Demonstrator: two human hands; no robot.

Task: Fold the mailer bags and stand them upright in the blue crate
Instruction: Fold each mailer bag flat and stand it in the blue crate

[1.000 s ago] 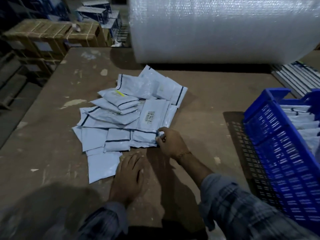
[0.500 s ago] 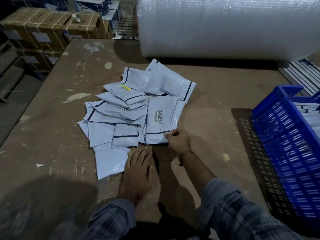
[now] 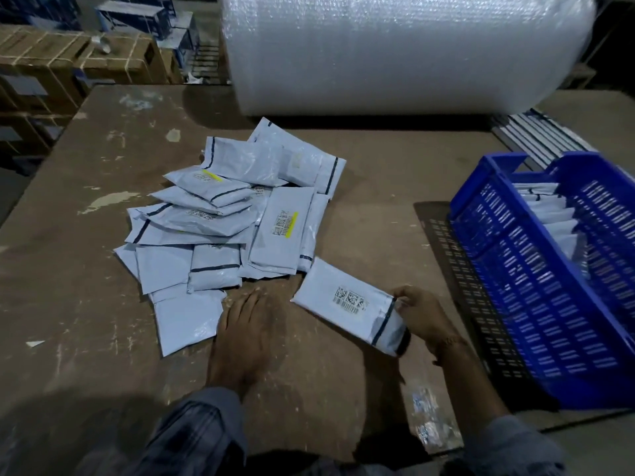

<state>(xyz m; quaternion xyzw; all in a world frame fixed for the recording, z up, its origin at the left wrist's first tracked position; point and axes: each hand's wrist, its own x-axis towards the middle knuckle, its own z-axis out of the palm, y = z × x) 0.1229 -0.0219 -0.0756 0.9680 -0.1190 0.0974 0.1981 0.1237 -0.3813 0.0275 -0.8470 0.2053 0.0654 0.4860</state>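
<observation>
The right hand (image 3: pixel 421 316) is pinching the near flap end of a pale grey, barcoded plastic mailer bag (image 3: pixel 347 298) lying right of the pile, near the blue slatted crate (image 3: pixel 536 297); the left hand (image 3: pixel 242 333) is resting flat, fingers straight; the film is looking light, limp and slippery.

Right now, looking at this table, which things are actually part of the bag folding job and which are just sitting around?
Part of the job:
mailer bag, gripped at its end by the right hand
pile of mailer bags
blue crate, bags already standing in it
left hand, flat on the table

Just lying about:
bubble wrap roll
cardboard boxes
</observation>
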